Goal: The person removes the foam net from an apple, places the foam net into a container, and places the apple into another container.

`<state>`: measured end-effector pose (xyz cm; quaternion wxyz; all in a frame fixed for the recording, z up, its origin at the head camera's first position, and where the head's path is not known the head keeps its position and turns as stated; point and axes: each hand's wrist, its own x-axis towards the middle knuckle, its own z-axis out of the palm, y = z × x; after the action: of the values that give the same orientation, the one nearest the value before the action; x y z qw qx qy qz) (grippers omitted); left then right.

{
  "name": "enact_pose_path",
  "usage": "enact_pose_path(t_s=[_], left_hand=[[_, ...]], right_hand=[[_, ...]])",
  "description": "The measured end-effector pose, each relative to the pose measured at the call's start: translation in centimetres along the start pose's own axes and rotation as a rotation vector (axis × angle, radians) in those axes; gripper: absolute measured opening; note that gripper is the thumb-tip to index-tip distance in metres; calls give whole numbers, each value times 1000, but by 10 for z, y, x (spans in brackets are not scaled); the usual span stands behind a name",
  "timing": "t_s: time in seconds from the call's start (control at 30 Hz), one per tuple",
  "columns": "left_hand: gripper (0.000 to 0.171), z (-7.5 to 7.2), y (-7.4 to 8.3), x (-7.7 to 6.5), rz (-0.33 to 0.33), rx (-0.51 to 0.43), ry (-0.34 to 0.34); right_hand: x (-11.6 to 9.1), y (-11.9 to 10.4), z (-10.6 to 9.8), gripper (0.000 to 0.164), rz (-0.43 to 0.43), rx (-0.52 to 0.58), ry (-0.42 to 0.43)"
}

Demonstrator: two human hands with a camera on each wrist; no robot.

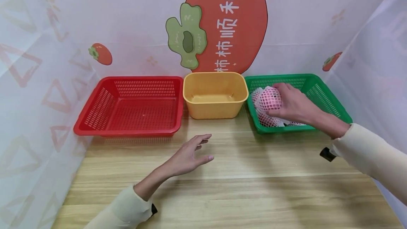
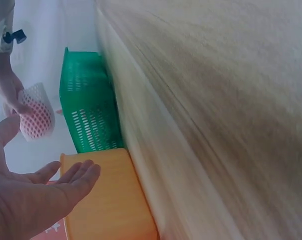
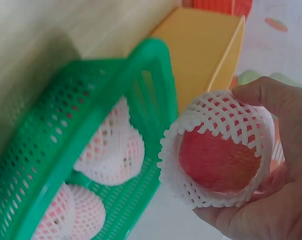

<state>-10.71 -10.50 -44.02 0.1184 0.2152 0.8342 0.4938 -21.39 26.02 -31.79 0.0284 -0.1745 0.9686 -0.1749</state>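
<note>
My right hand (image 1: pixel 294 103) grips a red apple (image 3: pixel 218 160) wrapped in a white foam net, thumb and fingers round its sides. In the head view this apple hangs over the left part of the green basket (image 1: pixel 267 130). Below it, several more foam-netted fruits (image 3: pixel 133 157) lie inside, partly covered by the hand in the head view. My left hand (image 1: pixel 186 156) is above the table in front of the yellow bin, holding nothing. Its fingers extend and the thumb stands apart, as the left wrist view also shows.
The yellow bin (image 1: pixel 216 110) stands between the green basket and a red basket (image 1: pixel 127 131) at the left. All three line the back of the wooden table (image 1: pixel 241 200). Behind them hangs a printed white curtain (image 1: pixel 136 17), with curtain walls on both sides.
</note>
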Motion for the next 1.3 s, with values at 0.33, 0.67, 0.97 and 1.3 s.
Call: enact_pose_path(t_s=[0.33, 0.67, 0.97, 1.3], left_hand=[[58, 5, -8, 4, 7, -202, 54], [50, 6, -10, 8, 5, -304, 81], [46, 12, -9, 12, 4, -332, 96], [45, 22, -6, 19, 28, -358, 94]], right_hand=[[-37, -10, 23, 88, -193, 32, 55], [-60, -7, 51, 92, -242, 71, 8], [-74, -5, 76, 94, -346, 80, 32], [-86, -15, 93, 93, -379, 120, -13]])
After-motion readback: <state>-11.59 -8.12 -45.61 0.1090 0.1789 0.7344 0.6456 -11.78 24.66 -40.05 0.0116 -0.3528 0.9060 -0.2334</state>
